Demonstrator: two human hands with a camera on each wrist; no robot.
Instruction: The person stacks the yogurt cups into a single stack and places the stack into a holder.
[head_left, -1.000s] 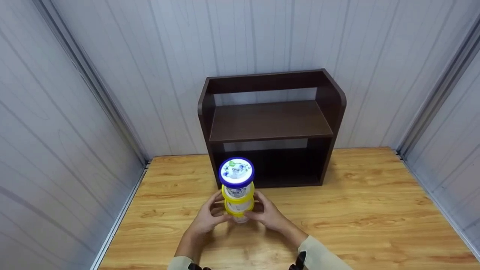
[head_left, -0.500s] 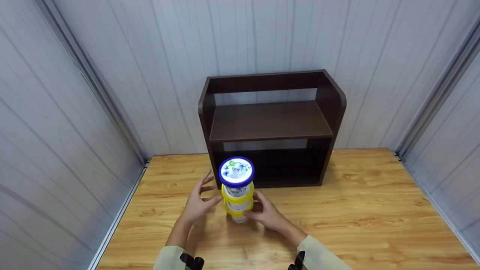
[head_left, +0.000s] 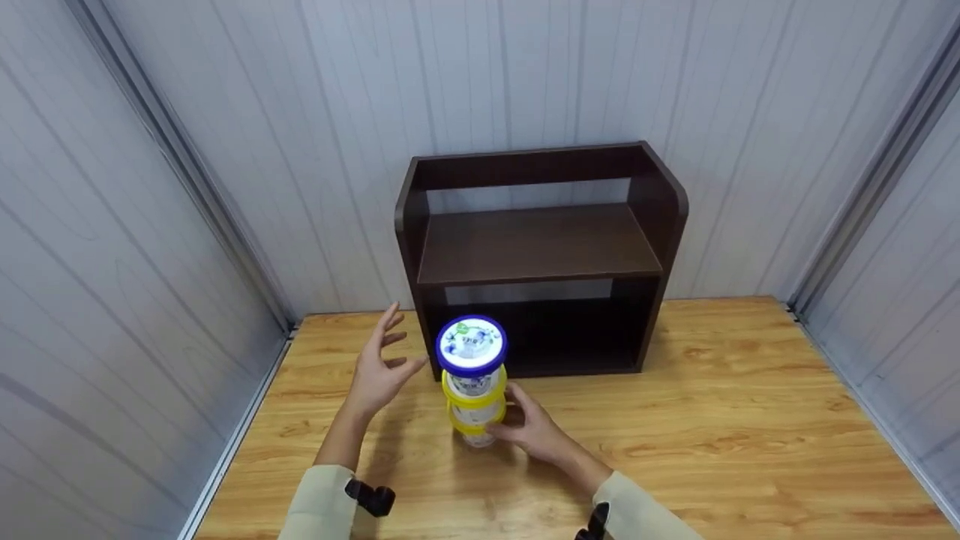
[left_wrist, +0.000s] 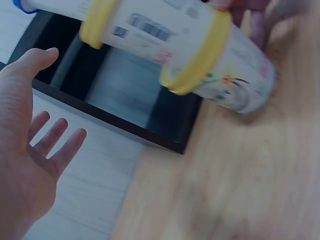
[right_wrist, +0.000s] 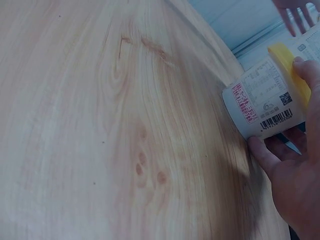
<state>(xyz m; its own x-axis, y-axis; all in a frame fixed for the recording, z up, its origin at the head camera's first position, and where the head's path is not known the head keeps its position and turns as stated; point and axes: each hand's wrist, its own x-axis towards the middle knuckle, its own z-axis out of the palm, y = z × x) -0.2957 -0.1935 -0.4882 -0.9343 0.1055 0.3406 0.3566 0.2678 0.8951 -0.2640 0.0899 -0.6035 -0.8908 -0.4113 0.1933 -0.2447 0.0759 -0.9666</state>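
Observation:
Three printed tubs stand stacked upright on the wooden table in the head view. The top tub (head_left: 472, 343) has a blue rim around a white lid with a blueberry picture. Below it come the middle tub (head_left: 478, 413) and the bottom tub (right_wrist: 262, 100), both with yellow lids. My right hand (head_left: 538, 429) holds the bottom tub from the right, thumb and fingers around its side. To the left of the stack and apart from it, my left hand (head_left: 377, 373) is raised with fingers spread, holding nothing. A flower shows on the bottom tub in the left wrist view.
Behind the tubs a dark brown two-tier shelf (head_left: 540, 241) stands against the pale panelled wall (head_left: 360, 150). Its lower front edge is just past the stack. The wooden table (head_left: 735, 435) extends to either side, bounded by side walls with metal edging.
My left hand has let go of the stack and moved away, left and up toward the shelf's left side. My right hand and the stacked tubs have stayed in place.

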